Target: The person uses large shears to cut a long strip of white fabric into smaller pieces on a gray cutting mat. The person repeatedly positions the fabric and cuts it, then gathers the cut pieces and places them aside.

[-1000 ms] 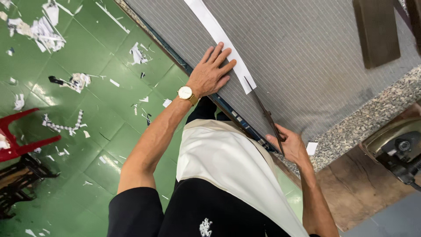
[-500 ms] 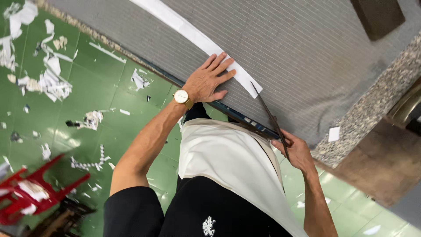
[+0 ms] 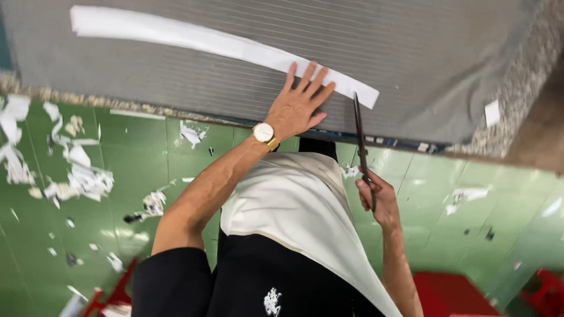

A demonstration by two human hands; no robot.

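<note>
Green tiled floor littered with white scraps; grey ribbed fabric spread over table. Long white strip lies on fabric, long axis running left to right, near end just beside fabric edge. Left hand, fingers splayed, presses strip flat. Right hand clenched on scissors, blades pointing away toward strip end.

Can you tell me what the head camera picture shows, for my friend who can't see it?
A person's left hand presses a long white strip flat on grey ribbed fabric. Their right hand holds dark scissors at the fabric's edge, and scraps litter the green floor.
</note>
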